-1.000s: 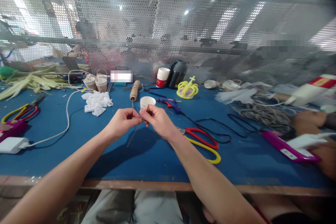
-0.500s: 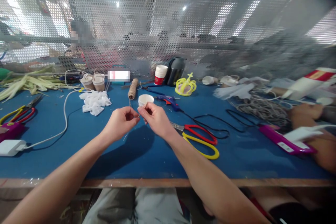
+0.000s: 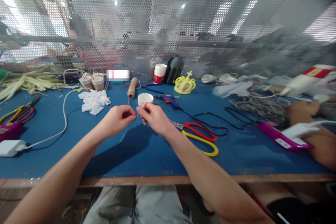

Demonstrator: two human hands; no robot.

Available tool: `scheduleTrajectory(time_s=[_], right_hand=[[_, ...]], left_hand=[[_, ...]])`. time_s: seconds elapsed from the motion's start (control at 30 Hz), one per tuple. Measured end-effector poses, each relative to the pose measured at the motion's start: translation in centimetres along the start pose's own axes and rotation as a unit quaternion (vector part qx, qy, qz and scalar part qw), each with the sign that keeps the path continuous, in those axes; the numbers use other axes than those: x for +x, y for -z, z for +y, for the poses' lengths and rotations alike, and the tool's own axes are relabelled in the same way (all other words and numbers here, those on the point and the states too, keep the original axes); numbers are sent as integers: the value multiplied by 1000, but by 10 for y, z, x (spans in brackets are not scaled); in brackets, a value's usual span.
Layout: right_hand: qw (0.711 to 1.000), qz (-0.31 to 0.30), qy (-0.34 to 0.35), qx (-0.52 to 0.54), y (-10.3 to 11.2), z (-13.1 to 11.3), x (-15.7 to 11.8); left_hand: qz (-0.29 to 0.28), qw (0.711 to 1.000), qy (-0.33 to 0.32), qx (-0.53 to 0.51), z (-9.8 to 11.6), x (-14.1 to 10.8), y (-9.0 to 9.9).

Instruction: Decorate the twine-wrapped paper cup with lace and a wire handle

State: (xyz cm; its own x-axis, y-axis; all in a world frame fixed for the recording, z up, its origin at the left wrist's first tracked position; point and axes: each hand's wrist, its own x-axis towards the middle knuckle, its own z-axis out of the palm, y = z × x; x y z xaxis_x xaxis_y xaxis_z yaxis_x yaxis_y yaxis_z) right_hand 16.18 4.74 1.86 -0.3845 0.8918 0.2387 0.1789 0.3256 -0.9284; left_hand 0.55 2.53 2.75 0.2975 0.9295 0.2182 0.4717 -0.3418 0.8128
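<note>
My left hand (image 3: 119, 119) is closed in a pinch on a thin strand of twine (image 3: 128, 101). The strand runs up to a brown twine spool (image 3: 132, 88) lying just behind that hand. My right hand (image 3: 154, 118) faces it, thumb and fingers pinched on the same twine, the fingertips of both hands almost meeting. How the strand is laid between the fingertips is too small to see. A loose thin end hangs below the left hand. Directly behind my right fingers stands a white round cup (image 3: 145, 98), its lower part hidden by them.
Scissors (image 3: 201, 131) with red and yellow handles lie right of my forearm, near a blue glue gun (image 3: 169, 100) and its black cord. A yellow crown (image 3: 185, 84), paper cups (image 3: 160, 74) and white fabric (image 3: 94, 101) lie farther back. Another person's arm rests at right.
My left hand has drawn slightly left, and the loose twine end below it has swung left. My right hand stays nearly in place, still pinching. The view has shifted a little.
</note>
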Motion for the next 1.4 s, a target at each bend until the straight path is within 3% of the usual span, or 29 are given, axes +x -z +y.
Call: scheduleTrajectory(time_s=[0.13, 0.27, 0.63, 0.83, 0.93, 1.13, 1.27, 1.4], right_hand=[[998, -29, -15, 57, 0, 1, 0], [998, -27, -18, 59, 1, 1, 1], [995, 34, 23, -89, 0, 0, 0], [990, 61, 38, -119, -2, 3, 1], [995, 44, 32, -78, -1, 1, 0], [994, -67, 38, 82, 5, -4, 0], [995, -44, 17, 87, 6, -1, 2], [997, -36, 11, 65, 5, 1, 2]], left_hand=[[-27, 999, -2, -31, 2, -1, 2], [-7, 1000, 8, -11, 3, -1, 1], [36, 999, 34, -11, 3, -1, -8], [87, 996, 33, 10, -1, 0, -18], [73, 996, 32, -47, 0, 0, -17], [3, 971, 96, -221, 6, 0, -8], [-20, 966, 112, -231, 7, -1, -3], [8, 976, 76, -204, 6, -2, -4]])
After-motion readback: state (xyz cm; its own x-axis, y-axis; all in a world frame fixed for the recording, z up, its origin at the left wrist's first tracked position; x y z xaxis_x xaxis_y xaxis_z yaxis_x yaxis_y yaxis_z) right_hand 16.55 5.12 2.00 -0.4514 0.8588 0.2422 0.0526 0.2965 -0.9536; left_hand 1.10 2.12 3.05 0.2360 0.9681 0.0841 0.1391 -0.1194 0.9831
